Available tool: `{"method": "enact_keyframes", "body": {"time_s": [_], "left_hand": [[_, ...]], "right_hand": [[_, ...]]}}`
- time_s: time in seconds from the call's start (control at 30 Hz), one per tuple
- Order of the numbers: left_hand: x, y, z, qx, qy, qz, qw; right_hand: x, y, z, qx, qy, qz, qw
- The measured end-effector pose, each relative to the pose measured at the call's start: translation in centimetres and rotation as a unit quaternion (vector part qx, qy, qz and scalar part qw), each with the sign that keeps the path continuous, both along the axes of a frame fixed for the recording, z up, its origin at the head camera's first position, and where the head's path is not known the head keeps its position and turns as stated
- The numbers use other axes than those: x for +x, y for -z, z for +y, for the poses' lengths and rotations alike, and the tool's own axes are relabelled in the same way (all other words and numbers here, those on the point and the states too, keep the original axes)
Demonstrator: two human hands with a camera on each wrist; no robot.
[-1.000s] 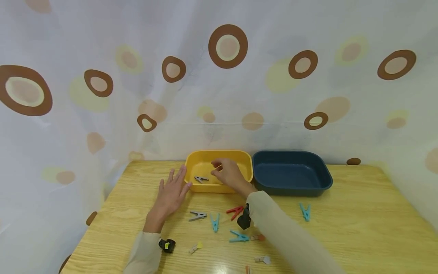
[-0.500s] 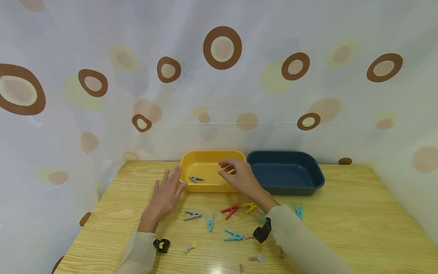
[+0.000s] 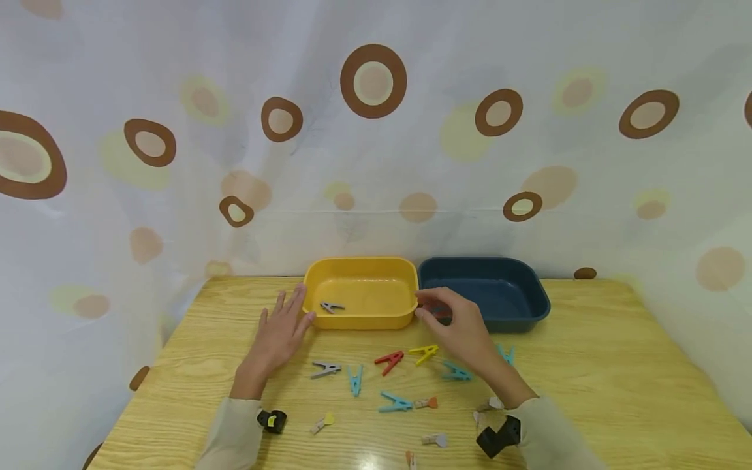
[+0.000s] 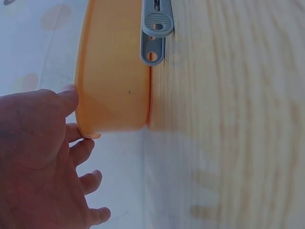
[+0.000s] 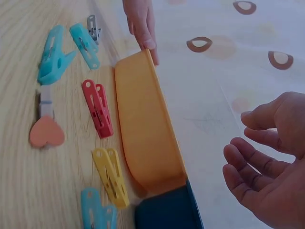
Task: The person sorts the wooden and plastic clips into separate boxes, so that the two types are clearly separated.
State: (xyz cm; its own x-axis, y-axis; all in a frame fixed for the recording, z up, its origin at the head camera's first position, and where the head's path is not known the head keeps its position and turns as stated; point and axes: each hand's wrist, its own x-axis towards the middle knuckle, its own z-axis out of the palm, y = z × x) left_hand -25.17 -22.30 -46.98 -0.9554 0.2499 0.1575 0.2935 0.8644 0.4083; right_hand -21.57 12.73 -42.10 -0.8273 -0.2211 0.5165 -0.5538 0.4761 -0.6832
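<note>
My left hand (image 3: 275,333) rests against the left end of the yellow tray (image 3: 358,322), fingers spread and fingertips touching its rim. A grey clothespin (image 3: 331,307) lies inside that tray. Over the meeting edges of the yellow tray and the dark blue tray (image 3: 517,320) is my right hand (image 3: 461,329). Its fingers are loosely bent, and the right wrist view shows nothing between them. A small reddish patch shows behind these fingers in the head view; I cannot tell what it is. Nearby on the table lie a red clothespin (image 3: 390,360) and a yellow clothespin (image 3: 425,352).
Before the trays lie another grey clothespin (image 3: 326,369), several turquoise clothespins (image 3: 396,401) and several small wooden pegs (image 3: 435,440), some with heart-shaped ends like the orange one (image 5: 46,131). A patterned curtain (image 3: 376,163) hangs behind the wooden table (image 3: 599,372).
My right hand has moved right and nearer, from above the yellow tray to the blue tray's left edge. The left hand stays at the yellow tray. The view has shifted slightly.
</note>
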Motion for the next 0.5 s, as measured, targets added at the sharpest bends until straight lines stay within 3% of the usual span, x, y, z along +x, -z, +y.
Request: {"method": "enact_keyframes", "body": {"time_s": [0.2,0.5], "left_hand": [[0.1,-0.2,-0.2,0.005,0.001,-0.002,1.0],[0.1,-0.2,0.0,0.012,0.006,-0.005,0.9999]], "right_hand": [[1.5,0.3,2.1,-0.006,0.017,0.018,1.0],[3.4,0.8,5.1,0.002,0.046,0.005,0.999]]}}
